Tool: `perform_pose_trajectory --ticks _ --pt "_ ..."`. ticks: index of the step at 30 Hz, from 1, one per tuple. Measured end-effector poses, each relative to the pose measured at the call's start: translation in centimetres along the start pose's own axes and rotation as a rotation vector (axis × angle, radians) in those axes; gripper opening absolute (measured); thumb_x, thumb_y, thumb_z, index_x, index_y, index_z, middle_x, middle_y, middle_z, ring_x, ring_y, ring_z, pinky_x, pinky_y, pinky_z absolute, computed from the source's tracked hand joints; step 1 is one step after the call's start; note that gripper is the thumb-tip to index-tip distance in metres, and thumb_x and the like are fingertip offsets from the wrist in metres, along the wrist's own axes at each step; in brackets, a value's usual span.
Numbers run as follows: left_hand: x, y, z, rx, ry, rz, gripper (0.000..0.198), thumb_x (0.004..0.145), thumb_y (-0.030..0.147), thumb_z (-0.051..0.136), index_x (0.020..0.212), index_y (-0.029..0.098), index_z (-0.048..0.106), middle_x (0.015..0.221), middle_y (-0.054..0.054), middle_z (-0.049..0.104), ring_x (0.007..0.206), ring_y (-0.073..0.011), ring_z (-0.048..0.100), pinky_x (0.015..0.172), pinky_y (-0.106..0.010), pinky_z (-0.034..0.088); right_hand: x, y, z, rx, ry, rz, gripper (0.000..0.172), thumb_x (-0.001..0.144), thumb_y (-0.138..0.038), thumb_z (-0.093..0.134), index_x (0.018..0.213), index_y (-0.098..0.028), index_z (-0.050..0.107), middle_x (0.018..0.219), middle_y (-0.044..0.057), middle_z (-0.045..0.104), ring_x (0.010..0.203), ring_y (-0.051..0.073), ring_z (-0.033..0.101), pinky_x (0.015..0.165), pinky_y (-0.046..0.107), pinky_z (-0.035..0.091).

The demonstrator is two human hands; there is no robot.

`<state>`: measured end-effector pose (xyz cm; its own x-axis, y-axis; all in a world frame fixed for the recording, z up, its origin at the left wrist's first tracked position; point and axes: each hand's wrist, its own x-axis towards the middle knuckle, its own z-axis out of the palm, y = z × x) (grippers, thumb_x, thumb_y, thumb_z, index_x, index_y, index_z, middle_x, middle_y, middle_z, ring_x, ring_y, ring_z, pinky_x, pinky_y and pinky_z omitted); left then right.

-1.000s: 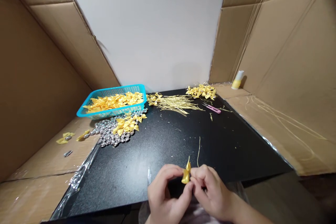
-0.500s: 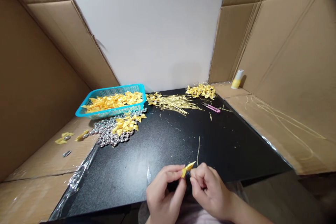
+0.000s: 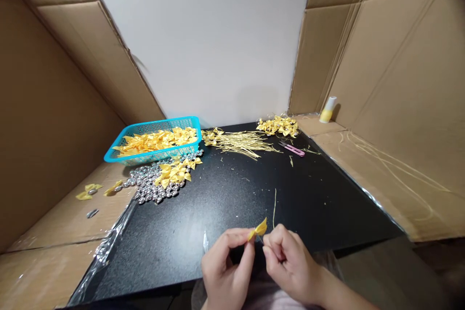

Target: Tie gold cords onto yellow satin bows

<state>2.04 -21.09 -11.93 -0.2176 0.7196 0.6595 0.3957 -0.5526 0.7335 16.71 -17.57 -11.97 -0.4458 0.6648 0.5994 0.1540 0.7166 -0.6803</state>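
Between the thumb and fingers of my left hand (image 3: 228, 264) is a yellow ribbon bow (image 3: 260, 229), pinched at its left side above the table's front edge. My right hand (image 3: 288, 261) is closed close beside it on the right, its thumb and index finger gripping a thin yellow cord (image 3: 274, 208). The cord's free end stands up above my right knuckles. A short thin strand shows between the bow and my right fingertips; whether it is the same cord I cannot tell.
A blue basket (image 3: 152, 159) holds yellow bows, with silver beads (image 3: 150, 189) and more bows before it. Cut cords (image 3: 243, 141), pink thread snips (image 3: 292, 149) and a pile of beaded bows (image 3: 278, 126) lie at the back. A thread spool (image 3: 328, 110) stands right; cardboard walls enclose the table.
The bow has turned in my left fingers, its free wing now pointing more upward. My right hand has stayed almost still with the cord.
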Motion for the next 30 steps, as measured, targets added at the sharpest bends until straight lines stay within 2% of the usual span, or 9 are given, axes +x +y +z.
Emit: perform_pose_trajectory --ticks 10,20,26,30 --pt "-0.27 -0.33 -0.28 0.021 -0.033 0.022 0.022 0.077 0.0 0.062 0.09 0.018 0.066 0.085 -0.004 0.074 0.078 -0.0179 0.072 0.068 -0.026 0.059 0.13 -0.16 -0.02 0.021 0.003 -0.003 0.026 0.08 -0.004 0.04 0.076 -0.025 0.025 0.061 -0.008 0.032 0.046 0.007 0.032 0.046 0.019 0.028" --pt "0.11 -0.24 -0.46 0.027 -0.087 0.132 0.027 0.078 -0.003 0.058 0.094 0.018 0.065 0.09 -0.004 0.073 0.081 -0.0149 0.071 0.071 -0.021 0.058 0.2 -0.19 -0.16 -0.005 0.006 -0.035 0.027 0.08 -0.004 0.038 0.077 -0.025 0.022 0.061 -0.009 0.027 0.046 0.007 0.029 0.046 0.018 0.027" --pt "-0.05 -0.3 -0.34 -0.015 -0.05 0.009 0.021 0.079 0.0 0.061 0.087 0.019 0.063 0.082 -0.001 0.072 0.074 -0.0136 0.07 0.067 -0.021 0.058 0.02 -0.22 0.0 -0.004 0.008 -0.033 0.026 0.081 -0.005 0.038 0.077 -0.025 0.022 0.061 -0.009 0.028 0.047 0.007 0.031 0.047 0.017 0.028" --pt "-0.16 -0.39 -0.29 -0.021 -0.056 -0.015 0.021 0.079 0.001 0.061 0.087 0.02 0.063 0.082 0.0 0.072 0.073 -0.014 0.07 0.066 -0.022 0.058 0.03 -0.18 0.05 -0.001 0.007 -0.019 0.026 0.081 -0.006 0.038 0.077 -0.025 0.022 0.062 -0.009 0.029 0.047 0.007 0.031 0.047 0.017 0.029"
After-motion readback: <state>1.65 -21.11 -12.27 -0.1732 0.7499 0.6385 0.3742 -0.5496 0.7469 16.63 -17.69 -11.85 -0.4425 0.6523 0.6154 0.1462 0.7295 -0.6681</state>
